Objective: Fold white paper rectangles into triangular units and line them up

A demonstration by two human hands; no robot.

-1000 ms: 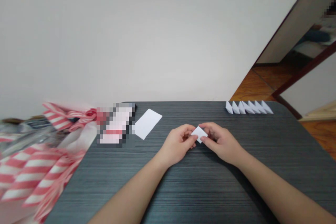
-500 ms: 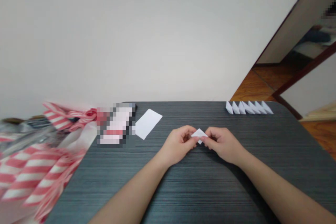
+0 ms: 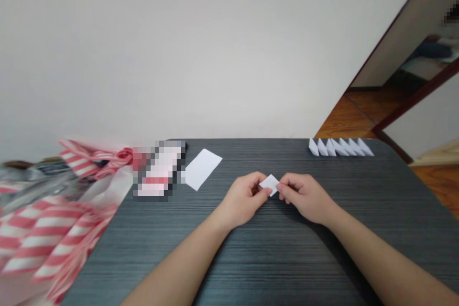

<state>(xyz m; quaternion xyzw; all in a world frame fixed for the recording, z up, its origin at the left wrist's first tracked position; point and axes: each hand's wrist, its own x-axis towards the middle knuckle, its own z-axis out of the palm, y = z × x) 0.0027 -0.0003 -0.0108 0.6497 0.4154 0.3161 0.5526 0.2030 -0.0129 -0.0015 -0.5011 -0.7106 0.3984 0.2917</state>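
Observation:
A small folded piece of white paper [image 3: 270, 184], diamond-shaped, is held between both hands just above the dark table [image 3: 265, 263]. My left hand [image 3: 245, 198] pinches its left side between thumb and fingers. At the right corner, my right hand [image 3: 304, 196] has its thumb and forefinger closed on the paper. Farther back to the left lies a stack or sheet of flat white paper [image 3: 203, 169]; I cannot tell which. Several folded white paper pieces [image 3: 332, 147] stand in a slanted row near the table's back right edge.
A pixelated, phone-like object [image 3: 161, 169] lies at the table's left edge. Beyond that edge is a heap of red-and-white striped cloth or bags [image 3: 53, 229]. The white wall [image 3: 229, 57] rises behind the table, and wooden floor [image 3: 344, 117] shows at the right.
My right thumb has shifted right, off the paper's middle to its right corner. More of the paper's face now shows. The other things stay where they were.

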